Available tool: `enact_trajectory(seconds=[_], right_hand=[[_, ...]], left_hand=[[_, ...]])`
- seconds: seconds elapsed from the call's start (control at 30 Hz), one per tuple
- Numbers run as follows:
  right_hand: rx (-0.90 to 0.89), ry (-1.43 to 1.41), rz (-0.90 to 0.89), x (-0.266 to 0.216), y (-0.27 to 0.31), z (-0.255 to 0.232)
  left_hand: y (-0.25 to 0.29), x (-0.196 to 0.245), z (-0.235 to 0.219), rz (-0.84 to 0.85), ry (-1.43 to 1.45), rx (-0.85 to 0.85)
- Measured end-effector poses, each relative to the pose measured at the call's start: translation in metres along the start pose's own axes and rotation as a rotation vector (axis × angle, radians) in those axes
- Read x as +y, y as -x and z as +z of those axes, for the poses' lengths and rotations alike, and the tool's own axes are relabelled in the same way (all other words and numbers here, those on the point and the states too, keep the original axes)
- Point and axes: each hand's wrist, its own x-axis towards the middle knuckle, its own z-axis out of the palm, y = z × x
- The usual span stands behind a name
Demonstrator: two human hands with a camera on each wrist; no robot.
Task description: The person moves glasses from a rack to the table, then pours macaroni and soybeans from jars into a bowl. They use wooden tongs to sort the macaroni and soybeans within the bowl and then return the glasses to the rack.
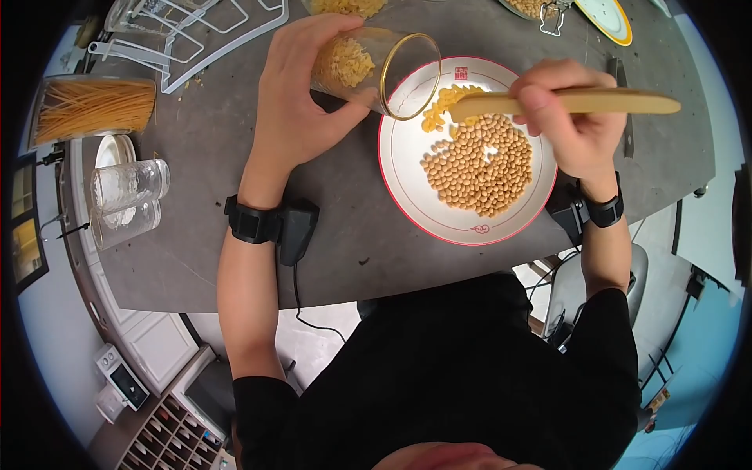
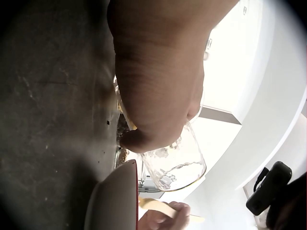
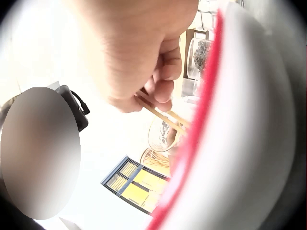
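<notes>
My left hand [image 1: 291, 98] grips a gold-rimmed glass jar [image 1: 382, 56] holding small yellow pasta pieces [image 1: 345, 63]. The jar lies tilted on its side, its mouth over the left rim of a white bowl [image 1: 407, 200] with a red edge. Inside the bowl, tan soybeans [image 1: 478, 174] spread across the middle and front, and a small heap of pasta [image 1: 440, 108] lies behind them. My right hand [image 1: 578, 117] pinches wooden tongs [image 1: 638, 101] over the bowl, tips at the pasta heap. Two slim wooden arms of the tongs [image 3: 165, 117] show in the right wrist view.
On the left stand a container of spaghetti [image 1: 94, 110], a glass [image 1: 129, 200] with white contents and a white wire rack [image 1: 192, 66]. Behind the bowl are a jar of beans [image 1: 533, 8] and a yellow-rimmed plate [image 1: 605, 19]. The table's front edge curves near my body.
</notes>
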Motion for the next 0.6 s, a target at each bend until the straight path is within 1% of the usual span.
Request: enact_trajectory(seconds=[0.03, 0.07, 0.1, 0.17, 0.2, 0.23, 0.3, 0.33, 0.37, 0.43, 0.5, 0.57, 0.6], right_hand=[[0.095, -0.147, 0.078, -0.002, 0.001, -0.001], [0.143, -0.260, 0.056, -0.002, 0.002, 0.002], [0.149, -0.258, 0.053, -0.003, 0.001, 0.008], [0.231, -0.424, 0.076, -0.007, -0.002, 0.021], [0.178, -0.390, 0.096, -0.009, -0.003, 0.022], [0.180, -0.390, 0.094, -0.009, -0.001, 0.019], [0.061, -0.247, 0.067, -0.007, 0.002, 0.009], [0.077, -0.114, 0.012, -0.002, 0.001, 0.013], [0.075, -0.115, 0.011, -0.002, 0.000, 0.014], [-0.105, 0.157, 0.091, -0.001, -0.001, 0.018], [-0.104, 0.157, 0.075, 0.000, -0.002, 0.025], [-0.102, 0.149, 0.002, 0.002, -0.003, 0.027], [-0.103, 0.148, 0.003, 0.002, -0.002, 0.027]], left_hand=[[0.000, 0.000, 0.000, 0.003, 0.002, 0.000], [-0.001, 0.001, 0.000, 0.008, 0.001, -0.001], [-0.001, 0.001, 0.000, 0.022, -0.013, -0.002], [-0.001, 0.002, 0.001, 0.039, -0.025, -0.007], [-0.002, 0.003, 0.001, 0.049, -0.032, -0.007], [-0.002, 0.003, 0.002, 0.057, -0.040, -0.006], [-0.002, 0.003, 0.001, 0.054, -0.043, -0.005], [-0.001, 0.003, 0.001, 0.047, -0.043, -0.004], [-0.001, 0.003, 0.002, 0.047, -0.045, -0.002], [-0.001, 0.003, 0.002, 0.046, -0.048, 0.000], [-0.001, 0.003, 0.002, 0.047, -0.052, -0.002], [-0.001, 0.003, 0.002, 0.046, -0.056, -0.003], [-0.001, 0.002, 0.002, 0.051, -0.059, -0.001]])
